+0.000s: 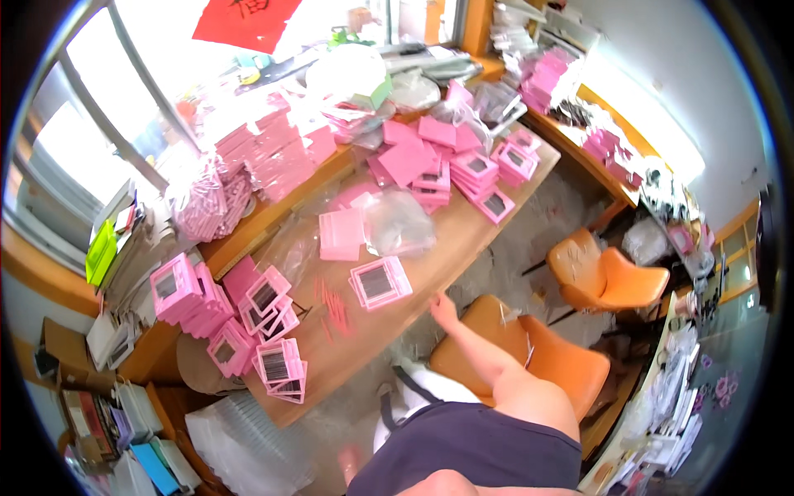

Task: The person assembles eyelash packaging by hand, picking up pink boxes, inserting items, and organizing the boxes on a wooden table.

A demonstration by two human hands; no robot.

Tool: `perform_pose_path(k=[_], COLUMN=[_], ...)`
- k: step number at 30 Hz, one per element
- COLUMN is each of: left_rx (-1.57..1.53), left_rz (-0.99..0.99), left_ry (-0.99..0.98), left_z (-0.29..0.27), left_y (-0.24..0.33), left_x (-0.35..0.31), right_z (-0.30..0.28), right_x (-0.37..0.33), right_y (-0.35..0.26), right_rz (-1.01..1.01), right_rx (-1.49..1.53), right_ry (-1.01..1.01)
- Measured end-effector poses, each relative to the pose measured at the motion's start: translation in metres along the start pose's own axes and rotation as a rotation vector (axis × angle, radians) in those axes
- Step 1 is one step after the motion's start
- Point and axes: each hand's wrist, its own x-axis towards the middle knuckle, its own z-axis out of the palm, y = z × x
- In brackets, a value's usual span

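1. One head view shows your right hand [442,307] at the front edge of the table [455,240]; I cannot tell whether its grip holds anything.
2. Your left hand [349,465] blurs low beside your dark top [471,446], its grip unreadable.
3. Nearest your right hand, pink frames [380,283] lie stacked on the table, near pink strips [337,312].

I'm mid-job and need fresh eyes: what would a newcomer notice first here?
Probably the pink rectangular boxes with dark panels, piled at both ends of the long brown wooden table. Next, perhaps, the bright red paper sheet at the picture's top edge, left of centre, and the two orange curved-back chairs to the table's right.
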Motion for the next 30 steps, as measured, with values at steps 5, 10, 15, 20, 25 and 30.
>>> perform_pose_path(k=[5,10,15,20,25,30], left_rx=[0.438,0.683,0.247,-0.114,-0.234,-0.199], left_rz=[0.088,0.179,-0.18,-0.357,-0.461,-0.482], left_ry=[-0.226,-0.302,-0.161,-0.137,-0.124,-0.157], left_z=[-0.025,-0.048,-0.053,0.004,0.035,0.019], left_y=[0.03,0.085,0.154,0.24,0.304,0.34], left_x=[0.032,0.067,0.098,0.113,0.131,0.166], right_z=[-0.039,-0.072,-0.065,-0.031,-0.024,-0.077], right_x=[0.064,0.228,0.407,0.474,0.431,0.413], right_y=[-0.026,-0.049,-0.073,-0.081,-0.088,-0.114], right_rz=[-0.066,-0.057,-0.026,0.204,0.125,-0.078], right_rx=[0.094,0.222,-0.001,-0.081,-0.16,-0.223], right_ry=[0.12,0.282,0.35,0.319,0.282,-0.02])
